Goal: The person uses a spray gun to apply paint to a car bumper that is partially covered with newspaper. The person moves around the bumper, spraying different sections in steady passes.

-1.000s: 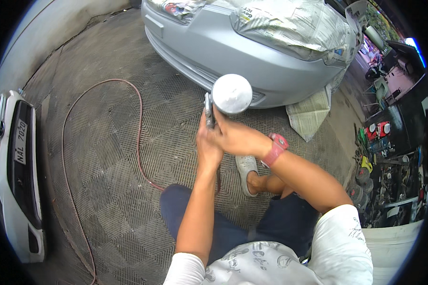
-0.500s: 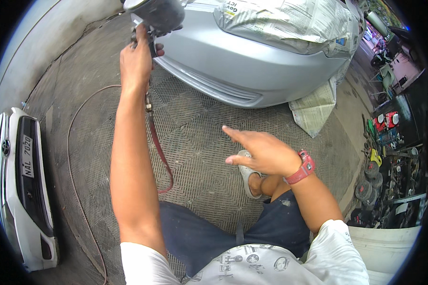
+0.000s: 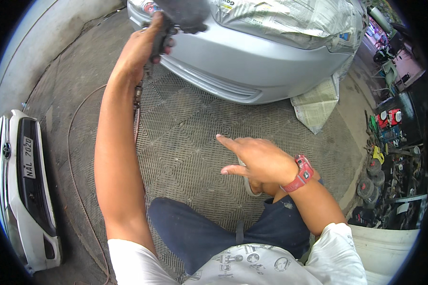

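Note:
My left hand [image 3: 143, 43] is stretched forward, its fingers wrapped round the handle of a spray gun [image 3: 183, 16] with a dark cup. The gun is smeared by motion and partly cut off by the upper edge. It is held over the left part of a silver car bumper [image 3: 252, 61]; I cannot tell whether paint is coming out. A reddish air hose [image 3: 137, 126] hangs from the gun's handle behind my forearm. Nothing is in my right hand [image 3: 265, 160], which hovers above the floor mat with its index finger and thumb apart. A red watch [image 3: 303, 173] circles that wrist.
Newspaper and clear plastic sheeting [image 3: 290, 23] cover the car above the bumper, and a newspaper flap [image 3: 316, 107] hangs at its right. A white bumper with a dark grille [image 3: 38, 190] stands at the left. The hose [image 3: 71, 161] trails across the patterned mat [image 3: 190, 156]. Tools and discs [image 3: 368, 190] clutter the right.
My left hand and the spray gun have tilted and shifted slightly right and up, while the left forearm has swung left. The right hand has dropped a little, still open.

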A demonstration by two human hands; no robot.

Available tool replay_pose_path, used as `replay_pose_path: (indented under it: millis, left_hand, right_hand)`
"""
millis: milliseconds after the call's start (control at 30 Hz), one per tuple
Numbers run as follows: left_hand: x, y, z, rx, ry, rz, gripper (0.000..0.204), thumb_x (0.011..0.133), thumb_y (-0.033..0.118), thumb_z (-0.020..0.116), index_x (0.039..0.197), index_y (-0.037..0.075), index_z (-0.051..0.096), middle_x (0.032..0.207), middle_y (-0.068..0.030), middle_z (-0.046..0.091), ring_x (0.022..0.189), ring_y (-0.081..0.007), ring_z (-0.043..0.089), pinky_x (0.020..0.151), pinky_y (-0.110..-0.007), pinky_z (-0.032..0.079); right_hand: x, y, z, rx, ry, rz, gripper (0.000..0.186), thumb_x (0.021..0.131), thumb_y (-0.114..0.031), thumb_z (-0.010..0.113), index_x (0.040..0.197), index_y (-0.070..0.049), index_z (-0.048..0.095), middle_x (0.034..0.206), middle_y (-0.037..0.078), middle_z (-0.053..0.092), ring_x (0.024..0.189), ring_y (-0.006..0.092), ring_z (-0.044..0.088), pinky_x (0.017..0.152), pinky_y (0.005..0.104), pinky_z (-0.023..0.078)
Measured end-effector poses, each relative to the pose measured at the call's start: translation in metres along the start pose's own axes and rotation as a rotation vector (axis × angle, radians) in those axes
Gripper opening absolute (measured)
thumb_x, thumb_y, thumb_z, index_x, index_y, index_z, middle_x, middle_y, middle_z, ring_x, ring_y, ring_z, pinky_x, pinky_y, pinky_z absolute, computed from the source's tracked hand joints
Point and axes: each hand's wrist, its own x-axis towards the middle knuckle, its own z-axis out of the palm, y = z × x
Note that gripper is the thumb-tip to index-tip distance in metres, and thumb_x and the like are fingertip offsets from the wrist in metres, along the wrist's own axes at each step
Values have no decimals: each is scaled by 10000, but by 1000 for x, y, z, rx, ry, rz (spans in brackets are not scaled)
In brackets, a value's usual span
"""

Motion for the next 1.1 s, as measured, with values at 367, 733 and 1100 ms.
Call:
replay_pose_path:
  millis: [367,733,1100]
  left_hand:
    - [14,-107,-43,-67,576,-119,807,1085,725,488,1104,-34,762,870,-117,780,598,-114,557,561,-269,424]
    - [-126,-126,73,-397,285,-38,559,1132,520,534,1012,-2,693,750,-48,685,509,-93,524,432,-249,353]
    - [-124,-169,63,-496,128,-65,466,1158,451,491,1089,16,641,853,-77,668,674,-141,604,518,-247,419]
  right_hand:
    - [-6,-7,3,1,-11,-44,854,1000,-537,707,1626,-17,447,1041,175,691,967,375,692,878,498,569]
    - [-4,-18,15,-11,-42,-143,840,982,-497,738,1599,8,471,1079,182,711,1030,375,709,898,489,579]
    - [-6,-18,21,-16,-40,-192,840,981,-511,722,1579,26,476,1068,171,697,1022,368,700,884,482,571]
